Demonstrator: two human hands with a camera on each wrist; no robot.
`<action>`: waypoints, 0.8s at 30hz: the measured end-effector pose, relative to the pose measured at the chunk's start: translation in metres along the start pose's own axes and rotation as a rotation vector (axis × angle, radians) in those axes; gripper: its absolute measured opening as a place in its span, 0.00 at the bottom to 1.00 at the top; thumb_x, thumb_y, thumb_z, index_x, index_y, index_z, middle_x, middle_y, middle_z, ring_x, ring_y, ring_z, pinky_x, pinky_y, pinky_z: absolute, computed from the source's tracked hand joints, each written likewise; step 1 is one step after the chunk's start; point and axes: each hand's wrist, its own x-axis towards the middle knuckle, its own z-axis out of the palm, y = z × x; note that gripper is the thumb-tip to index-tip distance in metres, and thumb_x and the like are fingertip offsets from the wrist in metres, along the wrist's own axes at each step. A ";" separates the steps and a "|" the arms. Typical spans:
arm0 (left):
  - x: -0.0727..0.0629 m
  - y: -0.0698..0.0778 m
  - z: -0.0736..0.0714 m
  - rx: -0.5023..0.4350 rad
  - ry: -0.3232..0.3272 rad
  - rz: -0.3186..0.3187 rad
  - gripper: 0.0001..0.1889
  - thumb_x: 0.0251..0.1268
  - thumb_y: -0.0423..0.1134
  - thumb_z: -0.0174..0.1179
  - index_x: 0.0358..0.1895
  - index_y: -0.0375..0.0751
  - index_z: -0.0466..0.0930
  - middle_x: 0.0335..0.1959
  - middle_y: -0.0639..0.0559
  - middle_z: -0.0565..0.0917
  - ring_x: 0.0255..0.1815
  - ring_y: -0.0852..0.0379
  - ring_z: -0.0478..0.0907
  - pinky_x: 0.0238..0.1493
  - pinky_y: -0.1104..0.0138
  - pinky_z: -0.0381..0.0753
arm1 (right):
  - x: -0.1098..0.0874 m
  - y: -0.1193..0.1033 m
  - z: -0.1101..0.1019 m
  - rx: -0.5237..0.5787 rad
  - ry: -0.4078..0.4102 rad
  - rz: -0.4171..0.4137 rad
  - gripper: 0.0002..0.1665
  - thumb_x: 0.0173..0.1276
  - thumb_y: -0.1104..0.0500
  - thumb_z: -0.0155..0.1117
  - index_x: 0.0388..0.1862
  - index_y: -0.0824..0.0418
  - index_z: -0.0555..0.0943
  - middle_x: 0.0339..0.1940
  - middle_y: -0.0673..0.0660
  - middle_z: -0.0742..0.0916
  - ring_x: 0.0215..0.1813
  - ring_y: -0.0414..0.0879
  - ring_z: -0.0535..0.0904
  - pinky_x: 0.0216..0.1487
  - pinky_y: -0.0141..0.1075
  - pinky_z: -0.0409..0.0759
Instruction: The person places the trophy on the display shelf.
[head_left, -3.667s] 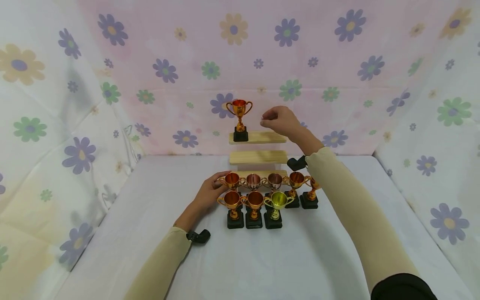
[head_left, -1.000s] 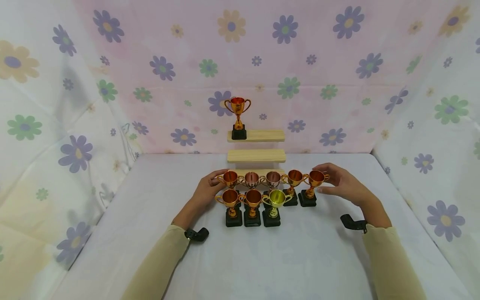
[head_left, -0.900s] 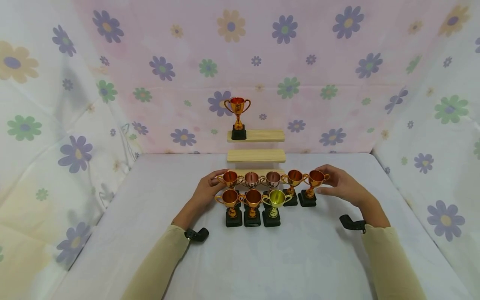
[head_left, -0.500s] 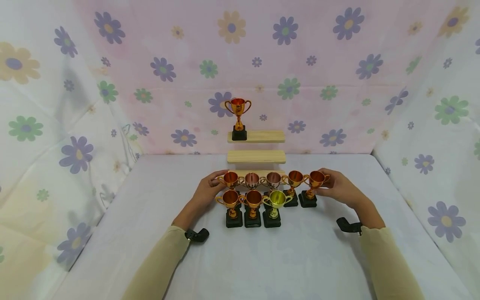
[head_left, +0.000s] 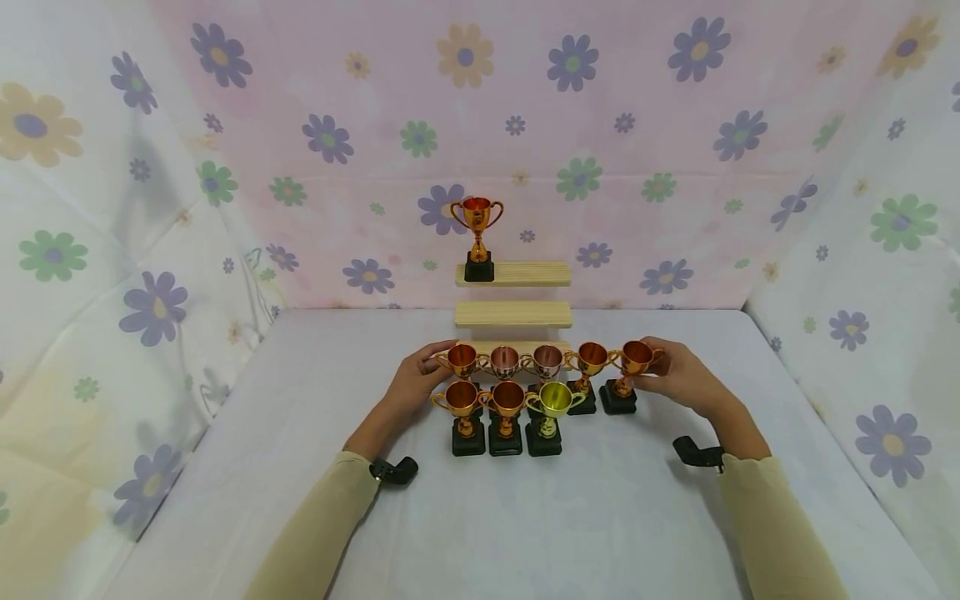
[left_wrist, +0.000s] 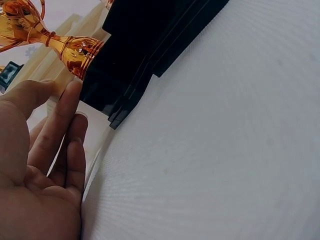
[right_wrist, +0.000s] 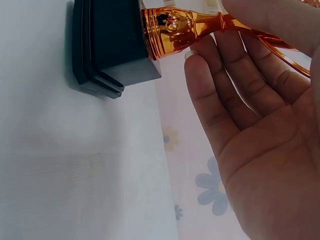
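Note:
In the head view, my right hand [head_left: 681,377] is at the far-right end of the back row, holding an orange-gold trophy cup [head_left: 637,358] on a black base. The right wrist view shows thumb and fingers around its narrow stem [right_wrist: 205,25]. My left hand [head_left: 412,383] rests by the leftmost back-row trophy [head_left: 461,358]. In the left wrist view its loosely bent fingers are beside a black base [left_wrist: 115,75], seemingly touching it, gripping nothing. Two pinkish copper trophies [head_left: 504,360] and another orange one [head_left: 592,357] stand between the hands.
In front stand two orange trophies [head_left: 507,400] and a yellow-gold one [head_left: 556,400]. Behind are stepped wooden shelves [head_left: 513,314]; the top shelf [head_left: 532,273] bears one orange trophy [head_left: 477,221] at its left. White cloth covers the table [head_left: 480,525]. A flowered curtain [head_left: 615,92] hangs behind.
My right hand has come down from beside the top shelf to the far-right trophy and closed on its stem. That trophy has shifted slightly right. My left hand has stayed put.

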 end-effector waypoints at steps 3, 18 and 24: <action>0.001 -0.001 -0.001 0.016 0.004 -0.008 0.26 0.79 0.40 0.64 0.77 0.51 0.74 0.55 0.46 0.91 0.66 0.47 0.83 0.74 0.47 0.70 | -0.002 -0.002 -0.002 0.008 0.008 -0.006 0.28 0.68 0.61 0.78 0.63 0.67 0.79 0.53 0.61 0.89 0.55 0.50 0.87 0.57 0.39 0.81; 0.001 -0.003 -0.003 0.026 0.015 0.006 0.26 0.79 0.42 0.65 0.76 0.52 0.75 0.54 0.48 0.91 0.64 0.49 0.84 0.74 0.45 0.69 | 0.000 -0.026 -0.010 0.001 0.065 -0.053 0.25 0.70 0.62 0.76 0.62 0.66 0.79 0.53 0.63 0.88 0.53 0.40 0.87 0.52 0.31 0.84; -0.001 -0.001 0.000 -0.002 0.008 -0.008 0.26 0.78 0.42 0.65 0.75 0.52 0.76 0.55 0.47 0.91 0.65 0.48 0.83 0.75 0.46 0.69 | -0.001 -0.030 -0.015 0.015 0.107 -0.060 0.28 0.71 0.62 0.76 0.66 0.67 0.77 0.54 0.63 0.88 0.52 0.35 0.86 0.51 0.30 0.85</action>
